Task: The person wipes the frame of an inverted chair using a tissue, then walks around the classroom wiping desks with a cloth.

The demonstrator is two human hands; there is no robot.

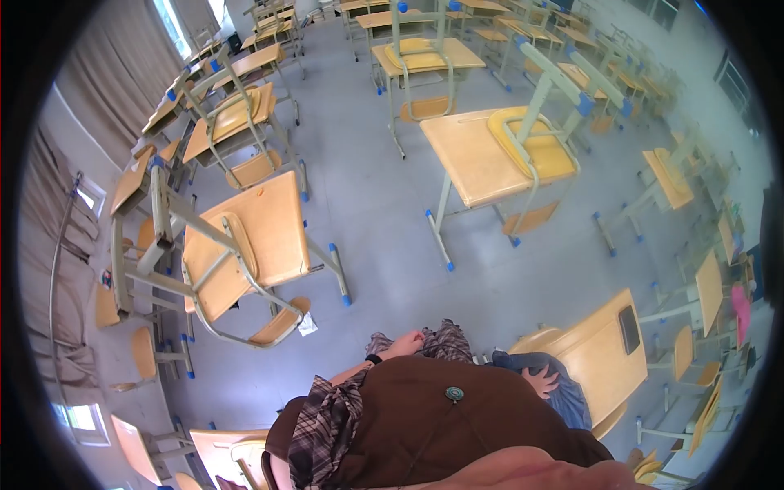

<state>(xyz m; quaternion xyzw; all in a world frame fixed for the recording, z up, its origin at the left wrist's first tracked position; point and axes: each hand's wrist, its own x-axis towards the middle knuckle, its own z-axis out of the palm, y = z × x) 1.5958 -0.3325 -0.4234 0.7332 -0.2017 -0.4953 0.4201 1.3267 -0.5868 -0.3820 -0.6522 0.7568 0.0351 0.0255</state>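
The blue denim item (572,396) lies at the near right, against the near edge of a wooden desk (588,347), and the right hand (541,382) rests on it with the fingers spread wide; the palm is hidden. A dark flat rectangular object (629,329) lies toward the far right corner of that desk. To the left, the left hand (403,345) lies on the plaid cloth (449,339) over the person's lap, its fingers loosely bent, and whether it grips anything I cannot tell. A black band (373,358) circles the left wrist. Between the arms is a brown top (490,433) with a round greenish pendant (454,395) on it. Farther off on the left, an upturned chair (237,241) sits on a desk (282,216), its backrest hanging below the desktop, with a white scrap (308,325) near it. Right of centre and farther away, another desk (461,151) bears an upturned chair with a yellow seat (547,155). More desks recede across the grey floor (359,212), and curtains (122,73) hang at the far left.
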